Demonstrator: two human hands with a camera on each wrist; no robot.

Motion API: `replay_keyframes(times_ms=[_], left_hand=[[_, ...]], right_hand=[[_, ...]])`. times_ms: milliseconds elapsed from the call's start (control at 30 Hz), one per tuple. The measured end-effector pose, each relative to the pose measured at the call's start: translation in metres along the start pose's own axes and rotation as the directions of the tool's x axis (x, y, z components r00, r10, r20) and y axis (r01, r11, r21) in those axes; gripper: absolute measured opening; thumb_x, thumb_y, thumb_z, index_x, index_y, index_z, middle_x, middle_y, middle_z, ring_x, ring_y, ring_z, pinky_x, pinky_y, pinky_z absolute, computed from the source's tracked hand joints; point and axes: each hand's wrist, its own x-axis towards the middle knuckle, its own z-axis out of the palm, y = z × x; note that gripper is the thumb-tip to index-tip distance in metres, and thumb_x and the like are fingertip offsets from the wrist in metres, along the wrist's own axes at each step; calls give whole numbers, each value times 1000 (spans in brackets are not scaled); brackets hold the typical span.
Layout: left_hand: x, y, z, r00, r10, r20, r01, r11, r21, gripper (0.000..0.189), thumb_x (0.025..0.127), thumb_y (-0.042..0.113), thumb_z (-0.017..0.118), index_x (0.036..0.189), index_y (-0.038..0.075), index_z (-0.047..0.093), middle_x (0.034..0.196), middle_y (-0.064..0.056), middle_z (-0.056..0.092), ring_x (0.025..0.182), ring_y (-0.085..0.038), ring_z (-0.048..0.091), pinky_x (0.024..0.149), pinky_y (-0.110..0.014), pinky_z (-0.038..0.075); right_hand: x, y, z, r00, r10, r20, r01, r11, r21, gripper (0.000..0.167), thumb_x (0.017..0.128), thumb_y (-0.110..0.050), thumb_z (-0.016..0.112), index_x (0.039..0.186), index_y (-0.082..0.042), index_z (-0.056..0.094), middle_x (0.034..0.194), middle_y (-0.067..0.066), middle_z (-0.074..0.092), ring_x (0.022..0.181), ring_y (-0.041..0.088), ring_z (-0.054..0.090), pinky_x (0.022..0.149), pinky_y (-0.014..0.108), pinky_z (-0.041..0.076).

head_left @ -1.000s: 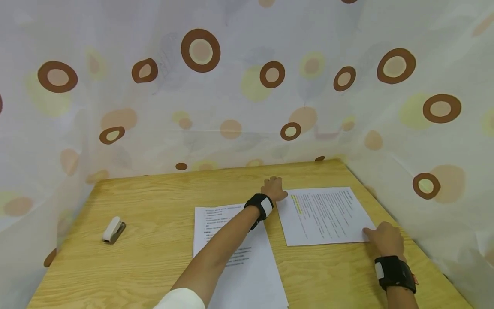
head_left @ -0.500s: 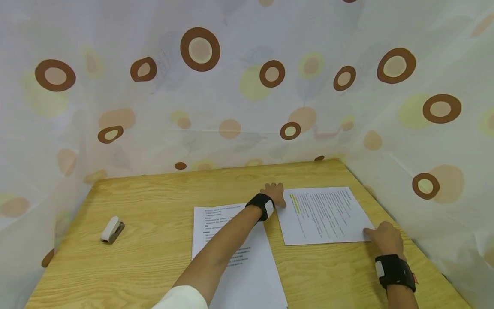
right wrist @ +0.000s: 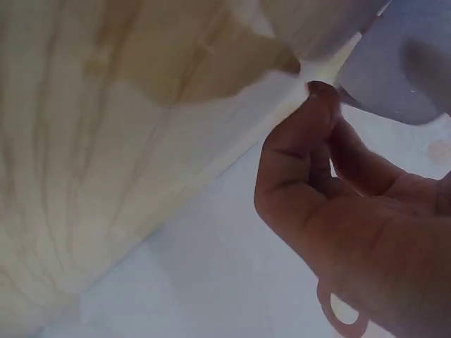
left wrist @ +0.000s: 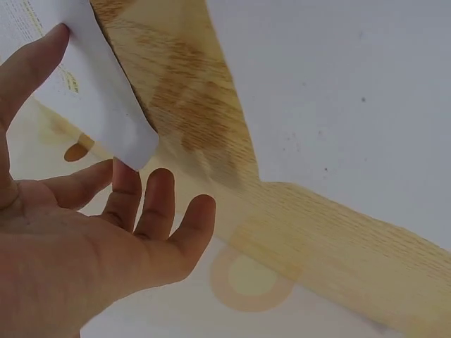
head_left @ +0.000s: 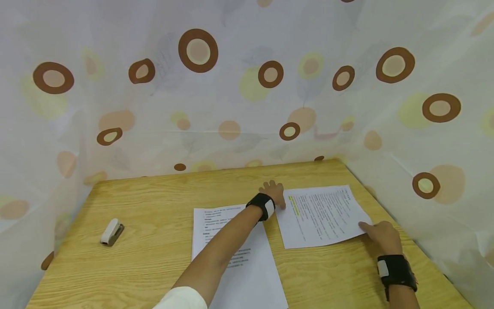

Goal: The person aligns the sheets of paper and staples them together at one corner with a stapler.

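A printed sheet of paper (head_left: 320, 216) with yellow highlighting lies at the right of the table, its near right corner raised. My right hand (head_left: 386, 238) pinches that corner between thumb and fingers; the right wrist view shows the sheet (right wrist: 394, 77) at the fingertips. At the far left corner, my left hand (head_left: 274, 193) holds the sheet. In the left wrist view its thumb lies on the printed face, while the index finger passes behind the sheet (left wrist: 106, 120) and the other fingers spread apart. Under my left forearm sits a stack of printed papers (head_left: 254, 279).
A small white and grey stapler (head_left: 112, 231) stands on the left side of the wooden table (head_left: 154, 257). Patterned white sheeting (head_left: 231, 103) encloses the table at the back and both sides.
My right hand has shifted slightly left, lifting and bending the near right corner of the sheet. My left hand has moved a little lower, staying at the far left corner.
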Motion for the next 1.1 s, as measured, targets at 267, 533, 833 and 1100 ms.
replay_keyframes(times_ms=[267,533,833,1100], left_hand=[[-6,4,-4,1000,-24,8,24,1000,0,62,84,36,81,138,21,56,138,-9,48,124,-29,42,97,-48,39],[-10,6,-4,1000,-2,21,2,1000,-9,65,84,33,82,139,19,50,130,-2,60,121,-28,47,99,-54,36],[-10,5,-8,996,48,69,-43,997,-62,37,89,34,75,121,19,66,112,2,67,107,-23,57,100,-57,34],[-11,7,-8,997,75,29,-68,977,-200,34,101,29,59,72,11,58,65,4,48,62,-12,47,86,-47,39]], right_hand=[[0,0,-7,996,80,-25,-73,972,222,60,100,-38,55,104,22,57,85,23,64,78,32,62,71,42,52],[-6,-13,-7,987,17,161,-89,885,457,58,99,-28,63,116,27,54,84,7,71,72,14,71,68,28,57],[-5,-18,0,988,35,148,-88,924,372,43,97,-15,60,112,25,54,80,6,68,69,15,67,63,29,55],[-6,-18,-2,999,5,49,-21,944,329,47,98,-15,59,118,26,53,88,17,69,73,21,68,65,33,56]])
